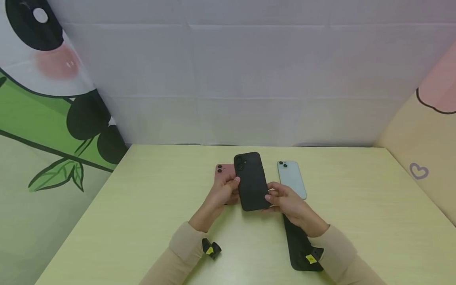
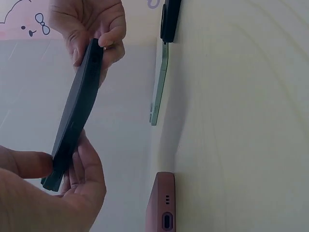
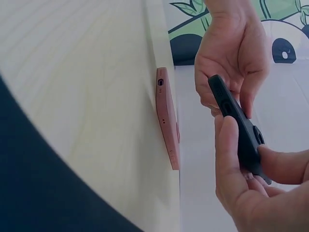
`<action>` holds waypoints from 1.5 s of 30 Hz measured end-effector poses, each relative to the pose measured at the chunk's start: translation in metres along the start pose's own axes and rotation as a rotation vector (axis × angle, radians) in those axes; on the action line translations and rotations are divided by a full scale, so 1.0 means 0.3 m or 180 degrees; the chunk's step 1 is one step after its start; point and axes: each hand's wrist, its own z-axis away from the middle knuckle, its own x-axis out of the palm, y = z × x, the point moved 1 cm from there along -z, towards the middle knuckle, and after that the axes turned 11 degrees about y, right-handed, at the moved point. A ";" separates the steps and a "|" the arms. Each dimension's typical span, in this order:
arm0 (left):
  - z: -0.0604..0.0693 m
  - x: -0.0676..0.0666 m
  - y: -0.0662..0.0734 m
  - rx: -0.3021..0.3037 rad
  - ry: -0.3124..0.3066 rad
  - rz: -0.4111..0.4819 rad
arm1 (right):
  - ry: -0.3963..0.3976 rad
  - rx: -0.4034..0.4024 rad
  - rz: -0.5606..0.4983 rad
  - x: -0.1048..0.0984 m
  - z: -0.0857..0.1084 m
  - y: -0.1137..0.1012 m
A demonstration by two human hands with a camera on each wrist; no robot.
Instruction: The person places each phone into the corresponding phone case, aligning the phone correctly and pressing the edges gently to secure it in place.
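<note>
A black phone or phone case [image 1: 252,181], its camera end up and facing the head camera, is held above the table by both hands. My left hand [image 1: 221,192] pinches its left edge, thumb on the near face. At the lower right corner my right hand [image 1: 290,204] grips it between thumb and fingers. In the left wrist view the black item [image 2: 79,113] is seen edge-on, raised off the table; the right wrist view shows it [image 3: 236,128] tilted between the two hands.
A pink phone [image 1: 223,171] lies behind my left hand. Right of centre lies a light blue phone [image 1: 293,178]. A long black object [image 1: 301,247] lies partly under my right forearm. A white wall covering [image 1: 249,79] rises behind the table [image 1: 142,206].
</note>
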 end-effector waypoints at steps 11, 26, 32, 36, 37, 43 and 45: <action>-0.031 0.009 0.024 0.0232 0.0012 -0.0167 | 0.0070 -0.0141 0.0087 -0.015 0.026 -0.012; -0.048 -0.002 0.026 0.1187 0.0822 -0.1219 | 0.0028 -0.0201 0.0309 -0.012 0.051 -0.005; -0.026 0.006 0.032 0.1607 0.1057 -0.1582 | -0.0007 -0.0278 0.0332 -0.005 0.051 -0.001; -0.023 0.007 0.041 0.1673 0.1045 -0.1612 | -0.0056 -0.0313 0.0312 -0.002 0.052 0.001; -0.024 0.007 0.043 0.1649 0.1030 -0.1576 | -0.0063 -0.0315 0.0303 -0.002 0.051 0.001; -0.031 -0.006 0.055 0.1181 0.0686 -0.1021 | 0.0057 -0.0223 0.0335 -0.019 0.050 0.001; -0.035 -0.012 0.057 0.0849 0.0391 -0.0610 | 0.0100 -0.0204 0.0380 -0.029 0.050 0.001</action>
